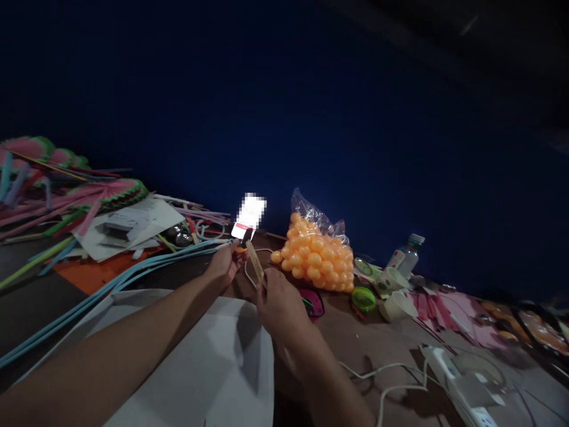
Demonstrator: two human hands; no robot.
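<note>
Just ahead of the fingertips of the left hand [222, 264], a small black-and-orange piece [245, 239] stands pinched, while from the closed fingers of the right hand [281, 302] a pale strip [255, 262] slants up towards it. Dim and blurred as it is, I can't make out whether the two touch.

To my eye the work is somewhere in the middle: both pieces are in hand and close together, neither is laid down, and I can't pick out a finished result near the fingers. What is left to do I can't tell from here.

Both arms reach forward over the bench [333, 335], converging on one spot. The left forearm runs long and nearly straight, passing above a broad white panel [195, 362], with its fingers gathered at the tip; the right comes in from the other side, back of the hand up, fingers curled tightly round the strip's near end. Beyond the left fingers glows a lit phone [249, 214], and beyond the right ones sits a clear bag of orange balls [316, 258]
</note>
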